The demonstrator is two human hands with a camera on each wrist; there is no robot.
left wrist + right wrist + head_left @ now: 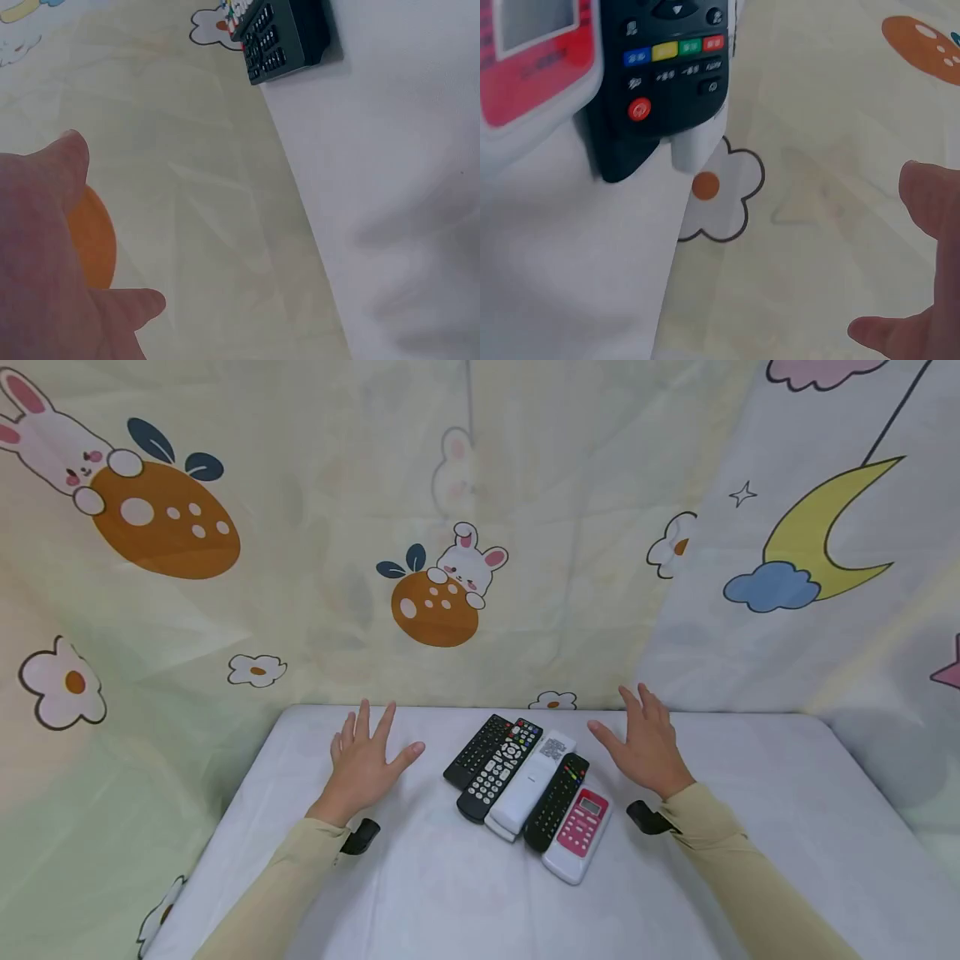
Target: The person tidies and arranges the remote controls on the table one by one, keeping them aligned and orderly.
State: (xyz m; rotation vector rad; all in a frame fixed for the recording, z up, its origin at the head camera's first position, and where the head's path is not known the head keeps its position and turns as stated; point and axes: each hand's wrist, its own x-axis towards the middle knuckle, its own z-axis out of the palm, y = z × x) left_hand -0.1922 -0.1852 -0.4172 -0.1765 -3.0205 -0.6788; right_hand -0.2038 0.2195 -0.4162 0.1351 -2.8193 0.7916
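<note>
Several remote controls lie slantwise side by side in the head view. From the left come a short black remote point(477, 751), a black remote with large white buttons point(500, 770), and a white remote point(528, 789) bearing a printed code sticker. Beyond these are a slim black remote point(557, 803) and a white remote with a red face point(578, 835). My left hand point(363, 768) is spread, apart from the row on its left. Fingers extended and holding nothing, my right hand point(645, 747) hovers to its right. The right wrist view shows coloured buttons on the slim black remote point(667, 90).
A white-covered table point(442, 893) carries the remotes, its far edge just behind them. Behind it hangs a cloth backdrop point(570, 527) printed with rabbits, flowers and a moon. A black wrist device point(362, 837) sits on the left wrist, another device point(649, 818) on the right.
</note>
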